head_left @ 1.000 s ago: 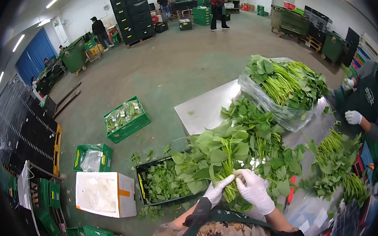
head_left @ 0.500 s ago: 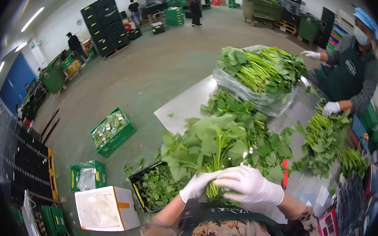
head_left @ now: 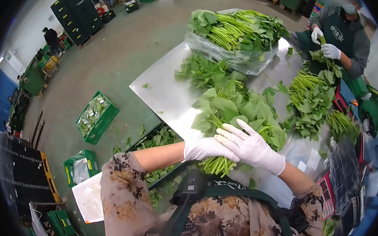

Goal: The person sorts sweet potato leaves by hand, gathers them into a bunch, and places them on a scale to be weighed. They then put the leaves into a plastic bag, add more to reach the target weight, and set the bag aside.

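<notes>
A bunch of leafy greens (head_left: pixel 217 165) with long green stems is held low over the near part of the metal table, its cut ends toward my body and its leaves pointing away. My left hand (head_left: pixel 208 149), in a white glove, is closed round the stems. Across the bunch lies my right hand (head_left: pixel 255 150), also gloved, its fingers stretched out and partly spread, touching the left hand's fingers. Loose greens (head_left: pixel 207 70) are spread just beyond. A large pile of greens (head_left: pixel 244 31) sits in a clear plastic bag (head_left: pixel 233 55) farther back.
On the right, a masked co-worker (head_left: pixel 346 41) holds some stems. More bunches (head_left: pixel 310 103) lie on the metal table (head_left: pixel 156 83) before them. Below its left edge stands a dark crate of leaves (head_left: pixel 155 140). Green crates (head_left: pixel 97 120) and a white foam box (head_left: pixel 88 197) stand on the floor.
The bunch has gone from upright to leaning away, nearer the table. My right hand's fingers have straightened over it. The co-worker's hands have come together on stems. The view has tilted downward.
</notes>
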A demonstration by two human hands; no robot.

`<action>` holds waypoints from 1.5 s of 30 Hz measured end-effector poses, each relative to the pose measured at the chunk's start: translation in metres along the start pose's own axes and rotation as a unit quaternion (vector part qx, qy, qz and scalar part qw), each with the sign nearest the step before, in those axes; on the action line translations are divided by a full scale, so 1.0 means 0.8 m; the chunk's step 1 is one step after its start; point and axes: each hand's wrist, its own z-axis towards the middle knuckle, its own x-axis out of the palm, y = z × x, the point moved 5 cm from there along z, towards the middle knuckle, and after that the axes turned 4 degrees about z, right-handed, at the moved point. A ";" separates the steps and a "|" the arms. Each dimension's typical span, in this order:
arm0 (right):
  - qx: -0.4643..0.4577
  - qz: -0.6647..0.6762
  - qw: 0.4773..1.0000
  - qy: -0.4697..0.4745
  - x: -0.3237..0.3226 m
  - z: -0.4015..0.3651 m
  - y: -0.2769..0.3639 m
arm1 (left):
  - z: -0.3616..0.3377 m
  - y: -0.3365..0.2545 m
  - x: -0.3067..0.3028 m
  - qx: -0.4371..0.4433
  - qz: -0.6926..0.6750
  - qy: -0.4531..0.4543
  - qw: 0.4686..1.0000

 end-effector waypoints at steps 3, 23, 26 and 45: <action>0.041 -0.009 0.999 -0.034 -0.001 -0.037 0.001 | 0.016 -0.014 0.028 -0.024 -0.019 0.080 0.996; 0.292 0.500 0.662 -0.476 -0.061 -0.211 -0.085 | -0.012 -0.118 -0.031 0.261 -0.097 -0.199 0.939; 0.294 0.456 0.705 -0.456 -0.067 -0.199 -0.087 | -0.032 -0.133 -0.049 0.325 -0.030 -0.301 0.896; 0.326 0.216 0.867 -0.309 -0.054 -0.130 -0.076 | 0.031 -0.129 -0.018 0.339 0.483 -0.336 0.734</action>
